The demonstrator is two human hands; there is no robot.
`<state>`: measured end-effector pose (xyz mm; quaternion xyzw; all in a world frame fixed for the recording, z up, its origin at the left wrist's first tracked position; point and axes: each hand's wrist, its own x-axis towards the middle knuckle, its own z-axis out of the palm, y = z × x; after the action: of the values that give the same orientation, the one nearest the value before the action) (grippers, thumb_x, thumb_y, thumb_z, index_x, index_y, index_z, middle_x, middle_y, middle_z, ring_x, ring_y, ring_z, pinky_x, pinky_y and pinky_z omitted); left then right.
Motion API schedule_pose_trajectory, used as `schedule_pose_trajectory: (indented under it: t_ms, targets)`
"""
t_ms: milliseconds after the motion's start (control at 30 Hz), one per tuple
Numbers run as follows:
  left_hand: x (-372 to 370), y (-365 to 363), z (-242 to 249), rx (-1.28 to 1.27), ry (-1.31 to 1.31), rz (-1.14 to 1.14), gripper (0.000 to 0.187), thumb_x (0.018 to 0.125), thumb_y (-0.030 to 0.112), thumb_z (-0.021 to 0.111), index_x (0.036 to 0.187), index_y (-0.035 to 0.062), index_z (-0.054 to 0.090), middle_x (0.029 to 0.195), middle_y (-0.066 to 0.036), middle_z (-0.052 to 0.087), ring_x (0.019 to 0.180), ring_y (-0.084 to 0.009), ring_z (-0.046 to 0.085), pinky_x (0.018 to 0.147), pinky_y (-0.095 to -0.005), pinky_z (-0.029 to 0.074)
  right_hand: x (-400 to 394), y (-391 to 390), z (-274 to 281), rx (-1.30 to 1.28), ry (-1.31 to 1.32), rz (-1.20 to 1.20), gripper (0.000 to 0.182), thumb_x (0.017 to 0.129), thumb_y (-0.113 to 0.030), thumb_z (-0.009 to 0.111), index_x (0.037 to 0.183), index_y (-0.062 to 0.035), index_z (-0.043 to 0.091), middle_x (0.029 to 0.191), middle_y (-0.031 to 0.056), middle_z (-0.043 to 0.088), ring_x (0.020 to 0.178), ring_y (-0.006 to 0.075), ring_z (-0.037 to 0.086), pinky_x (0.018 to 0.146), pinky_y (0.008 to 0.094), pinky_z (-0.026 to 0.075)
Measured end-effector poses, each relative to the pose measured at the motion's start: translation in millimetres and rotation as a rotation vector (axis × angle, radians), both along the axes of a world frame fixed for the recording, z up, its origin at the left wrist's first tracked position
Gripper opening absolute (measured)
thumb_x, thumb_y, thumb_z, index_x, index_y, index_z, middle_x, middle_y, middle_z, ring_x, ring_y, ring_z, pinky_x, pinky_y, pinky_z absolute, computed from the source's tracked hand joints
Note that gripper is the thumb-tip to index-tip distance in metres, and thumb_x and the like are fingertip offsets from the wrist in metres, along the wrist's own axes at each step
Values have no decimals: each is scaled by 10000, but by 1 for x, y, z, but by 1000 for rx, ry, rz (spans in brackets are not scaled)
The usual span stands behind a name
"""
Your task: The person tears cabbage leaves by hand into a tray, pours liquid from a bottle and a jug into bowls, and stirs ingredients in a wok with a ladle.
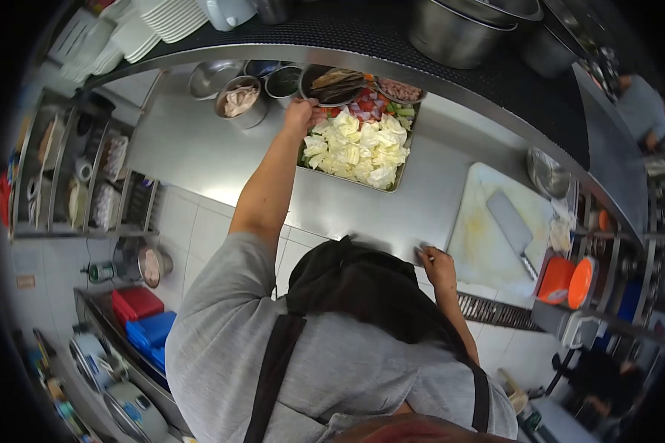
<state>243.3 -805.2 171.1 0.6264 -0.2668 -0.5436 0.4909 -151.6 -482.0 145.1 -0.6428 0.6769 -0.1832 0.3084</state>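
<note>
My left hand (301, 113) reaches forward to the near left rim of a metal bowl (305, 90) holding dark brown strips, its fingers closed at that rim. Below the bowl lies a rectangular metal tray (394, 190) filled with torn cabbage leaves (358, 151), with chopped red and green vegetables (369, 105) toward its back. At the counter's front edge, my right hand (439, 267) is curled with the fingers together; whatever may be in them is too small to make out. Nearest to it on the right is a white cutting board (476, 214) bearing a cleaver (511, 221).
Left of the tray stand a pot of pale meat pieces (241, 100) and several metal bowls. A bowl of diced pink meat (400, 89) sits at the back. An overhead shelf (332, 48) spans the counter (222, 159). Other people (639, 111) are at the right.
</note>
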Motion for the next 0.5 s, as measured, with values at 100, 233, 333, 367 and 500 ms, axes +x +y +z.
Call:
schedule_pose_trajectory:
  t_ms: [100, 233, 333, 367, 500]
  targets:
    - [0, -24, 5, -8, 125, 56, 177, 861, 34, 524, 1028, -23, 544, 789, -132, 646, 582, -235, 671, 409, -239, 453, 38, 10, 2, 77, -82, -147, 291, 869, -263, 663, 1014, -12, 689, 867, 189, 692, 766, 343, 677, 704, 401, 535]
    - [28, -27, 15, -165, 68, 31, 159, 804, 6, 522, 936, -52, 588, 731, -134, 631, 510, -236, 639, 360, -269, 406, 77, 20, 12, 141, -130, -238, 288, 875, -236, 662, 1060, -16, 680, 908, 199, 690, 806, 334, 685, 725, 388, 537]
    - [54, -19, 54, -204, 118, 14, 130, 811, -20, 510, 927, -50, 561, 720, -133, 619, 547, -234, 649, 380, -253, 371, 87, 25, 3, 86, -169, -188, 293, 862, -239, 670, 1051, -16, 679, 912, 212, 684, 833, 347, 677, 743, 396, 531]
    - [61, -20, 64, -208, 117, 3, 130, 811, -20, 510, 927, -50, 561, 720, -133, 619, 547, -234, 649, 380, -253, 371, 90, 24, 6, 101, -150, -207, 295, 861, -246, 668, 1043, -15, 679, 908, 217, 681, 837, 358, 671, 746, 404, 529]
    - [69, -19, 80, -244, 207, -46, 82, 826, -29, 506, 896, -31, 550, 719, -145, 614, 583, -237, 661, 392, -244, 361, 92, 13, -3, 127, -74, -236, 303, 862, -275, 655, 1020, -17, 682, 903, 227, 675, 850, 384, 656, 758, 425, 522]
